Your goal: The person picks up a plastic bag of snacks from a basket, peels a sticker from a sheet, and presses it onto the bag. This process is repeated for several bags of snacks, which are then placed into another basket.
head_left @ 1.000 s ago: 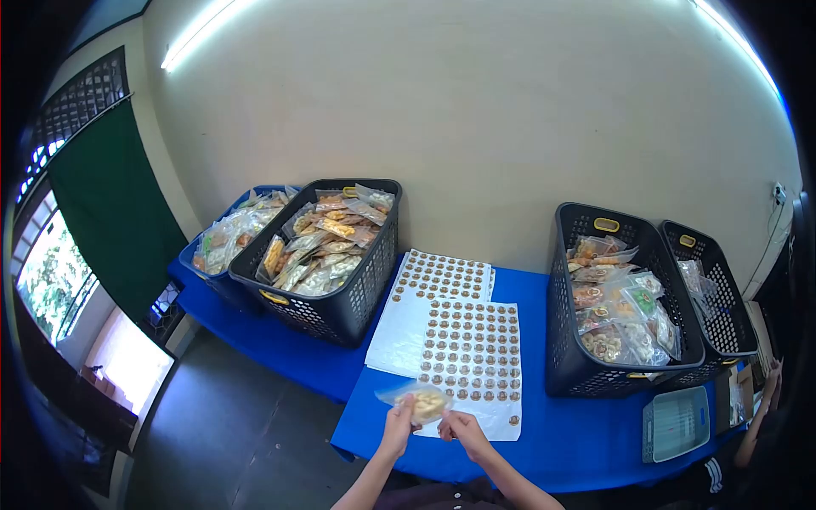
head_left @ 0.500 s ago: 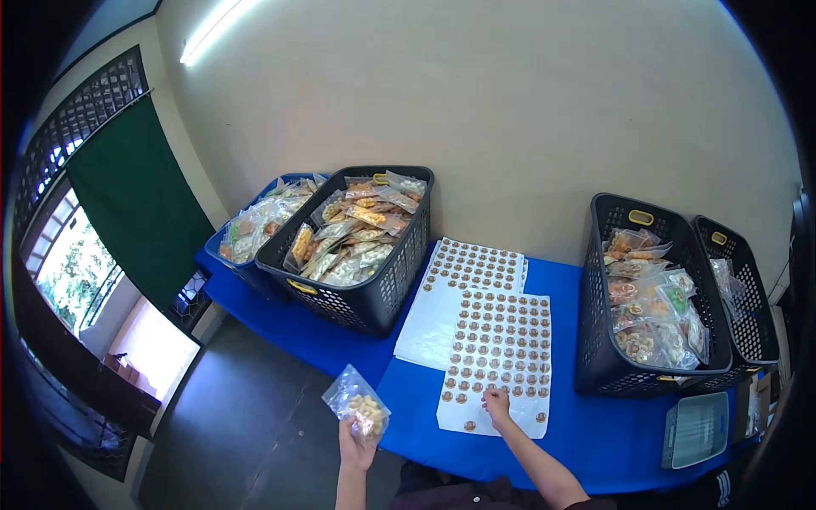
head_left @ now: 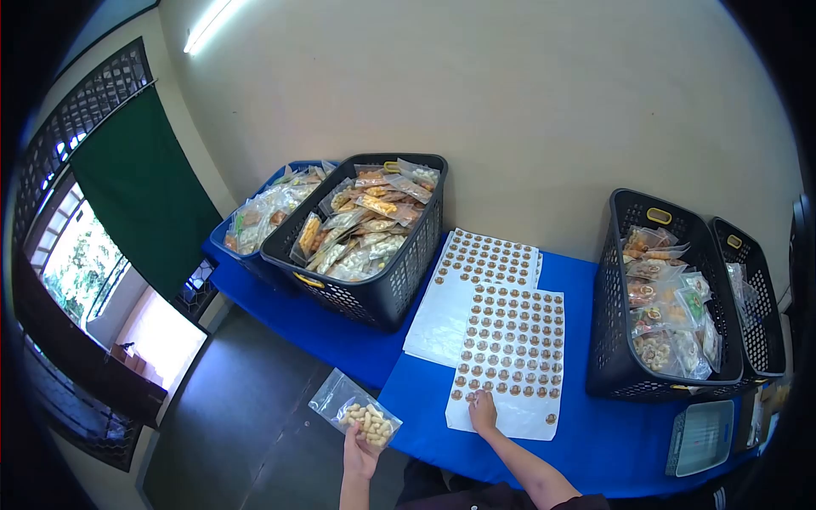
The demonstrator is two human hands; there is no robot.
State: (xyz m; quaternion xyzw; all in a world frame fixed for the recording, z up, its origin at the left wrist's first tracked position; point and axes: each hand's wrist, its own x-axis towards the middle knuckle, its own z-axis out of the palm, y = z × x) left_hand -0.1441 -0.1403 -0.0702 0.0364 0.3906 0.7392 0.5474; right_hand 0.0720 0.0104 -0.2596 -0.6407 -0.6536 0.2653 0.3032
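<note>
My left hand [head_left: 360, 456] grips a clear zip bag [head_left: 371, 422] of pale, peanut-like snack pieces, held beyond the table's front edge. My right hand [head_left: 483, 411] rests over the lower left of a white sticker sheet [head_left: 512, 427]. Its fingers are drawn together at the lowest full row of round brown stickers [head_left: 502, 388]; whether a sticker is between the fingertips cannot be made out. A lone sticker [head_left: 551, 419] sits at the sheet's lower right corner. Under this sheet, more sticker sheets [head_left: 433, 319] lie stacked toward the wall.
Black baskets of packed snacks stand on the blue-covered table [head_left: 571, 340]: one at the left [head_left: 374, 293], two at the right [head_left: 608, 331], [head_left: 761, 340]. A blue basket [head_left: 234, 246] is at far left. A shallow plastic tray [head_left: 704, 438] lies at the front right.
My right hand has shifted left along the lower sticker row. The bag in my left hand has tilted, showing its contents more plainly. The view has turned slightly.
</note>
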